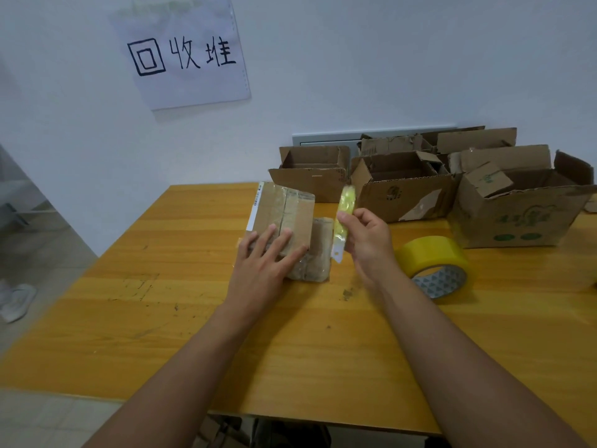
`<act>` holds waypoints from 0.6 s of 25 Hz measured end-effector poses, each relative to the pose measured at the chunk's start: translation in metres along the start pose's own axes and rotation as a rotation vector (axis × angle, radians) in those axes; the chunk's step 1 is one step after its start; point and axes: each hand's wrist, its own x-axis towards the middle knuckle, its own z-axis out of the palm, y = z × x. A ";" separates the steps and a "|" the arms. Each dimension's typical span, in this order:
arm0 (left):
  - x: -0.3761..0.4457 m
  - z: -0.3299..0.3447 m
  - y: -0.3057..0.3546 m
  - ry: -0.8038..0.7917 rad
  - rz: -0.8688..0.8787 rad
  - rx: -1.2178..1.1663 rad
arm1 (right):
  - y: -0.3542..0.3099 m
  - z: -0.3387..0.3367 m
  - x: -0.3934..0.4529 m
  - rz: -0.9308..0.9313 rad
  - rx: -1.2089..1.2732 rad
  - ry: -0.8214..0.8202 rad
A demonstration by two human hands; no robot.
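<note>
The left hand [268,253] lies flat on a small cardboard parcel [284,208] near the middle of the tabletop [193,318]. Its fingers are straight and spread, pressing down on the top. The parcel is a squat brown block, and most of its faces are wrapped in glossy, wrinkled clear tape. A stiff flap stands up at its far side, with a white label strip along the left edge.

Just to the right, the right hand [365,240] pinches a yellow-green strip [347,202] between thumb and curled fingers. It is slim, translucent and plastic-looking (what it is exactly cannot be told). The hand holds it nearly upright in the air beside the parcel. Its lower end is a flat white tab with a small punched hole.

The tabletop is smooth orange-yellow wood grain, marked with dark scuffs and scratches. A fat tape roll [433,257] rests on it to the right of the right forearm. The tape is shiny yellow, wound round a grey core with a white pattern.

Along the back edge stand several open cartons [400,189] of corrugated brown card, with ragged, bent flaps. The largest, at the right, carries faded green print. On the pale wall [387,59] hangs a slightly curled paper sheet [184,50] with hand-drawn black characters. A white shoe [16,299] lies on the floor at the far left.
</note>
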 end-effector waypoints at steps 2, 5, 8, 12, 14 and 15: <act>-0.002 0.002 -0.002 -0.015 0.003 0.006 | 0.008 0.002 0.003 0.089 -0.072 -0.016; -0.004 0.003 -0.005 -0.007 0.024 0.022 | 0.016 0.003 0.000 0.109 -0.211 -0.034; -0.005 0.003 -0.006 -0.006 0.046 0.039 | 0.025 0.002 -0.002 0.103 -0.246 -0.032; -0.005 0.001 -0.005 -0.007 0.062 0.056 | 0.033 -0.001 0.001 0.087 -0.270 -0.013; -0.005 0.000 -0.004 0.009 0.079 0.075 | 0.036 -0.003 0.003 0.099 -0.287 -0.024; -0.005 0.000 -0.004 0.016 0.087 0.087 | 0.037 -0.003 0.004 0.108 -0.299 -0.027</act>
